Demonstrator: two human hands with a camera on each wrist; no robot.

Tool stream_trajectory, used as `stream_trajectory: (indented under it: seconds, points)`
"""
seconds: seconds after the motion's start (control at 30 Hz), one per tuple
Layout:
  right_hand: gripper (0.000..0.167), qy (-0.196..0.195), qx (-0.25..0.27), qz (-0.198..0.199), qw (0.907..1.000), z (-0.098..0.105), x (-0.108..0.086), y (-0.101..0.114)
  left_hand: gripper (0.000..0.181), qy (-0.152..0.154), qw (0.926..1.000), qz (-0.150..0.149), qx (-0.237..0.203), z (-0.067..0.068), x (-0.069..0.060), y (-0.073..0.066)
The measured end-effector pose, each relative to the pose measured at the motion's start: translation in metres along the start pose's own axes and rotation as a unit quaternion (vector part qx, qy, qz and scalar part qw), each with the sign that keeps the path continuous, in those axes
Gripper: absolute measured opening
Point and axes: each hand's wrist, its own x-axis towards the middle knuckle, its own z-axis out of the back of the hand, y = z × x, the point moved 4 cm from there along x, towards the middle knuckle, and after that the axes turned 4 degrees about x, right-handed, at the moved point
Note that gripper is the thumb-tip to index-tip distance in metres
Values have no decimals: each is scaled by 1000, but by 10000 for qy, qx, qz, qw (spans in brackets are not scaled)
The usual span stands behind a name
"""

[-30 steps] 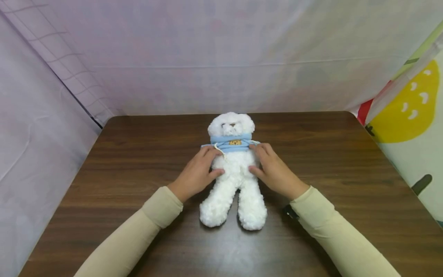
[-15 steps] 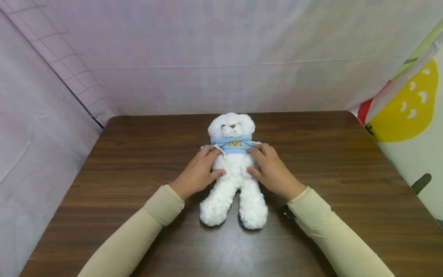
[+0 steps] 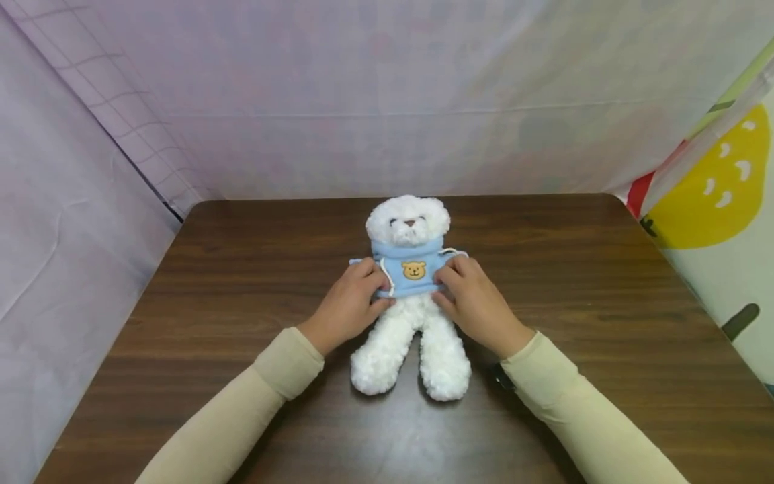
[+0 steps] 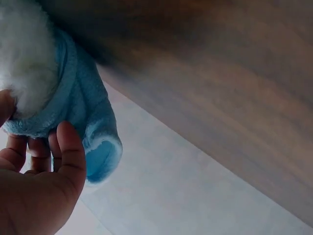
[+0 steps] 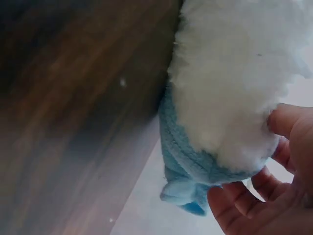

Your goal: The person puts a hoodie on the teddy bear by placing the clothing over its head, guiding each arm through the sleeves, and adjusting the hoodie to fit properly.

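A white plush teddy bear [image 3: 447, 356] lies on its back, head away from me, legs toward me. It wears a light blue hoodie [image 3: 402, 252] with a bear-face patch [image 3: 414, 270] and white drawstrings. At the hem's left side, my left hand [image 3: 341, 306] pinches the cloth with curled fingers. My right hand [image 3: 484, 306] grips the opposite side in the same way. In the left wrist view, an empty-looking blue sleeve [image 4: 102, 159] hangs beside the fingers. The right wrist view has the fingertips [image 5: 222, 200] at the hem and the thumb against white fur.
A dark brown wooden table [image 3: 242, 255] carries the bear near its middle. Behind its far edge hangs a pale curtain [image 3: 387, 114]. On the right is a cloth with a yellow print [image 3: 716, 195]. A dark band [image 3: 503, 376] shows at my right wrist.
The hoodie's hem has come down toward the legs, covering more of the belly and showing the whole patch. My fingers have curled more at the cloth. The bear's head is tipped slightly more upright.
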Motion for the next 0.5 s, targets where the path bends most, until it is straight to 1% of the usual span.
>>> stream_trajectory:
  seconds: [0.07,0.13,0.2,0.27,0.37,0.5]
  points:
    - [22,49,43,-11,10000,2,-2,1,13,-31,9998,-141,107,1,-2,-1]
    - [30,171,95,-17,9998,4,-4,3,11,-11,9997,-243,100,2,-3,-1]
    - [38,296,121,-17,9995,6,-6,5,14,38,9996,-291,28,4,-4,0]
    - [42,371,122,35,9992,7,-7,6,19,104,9995,-285,-59,5,-5,-1]
    - [36,309,93,134,9994,7,-6,7,24,140,9995,-265,-30,5,-5,-3]
    - [23,119,-7,225,9997,6,-5,9,20,-41,9991,-313,293,0,-2,-8]
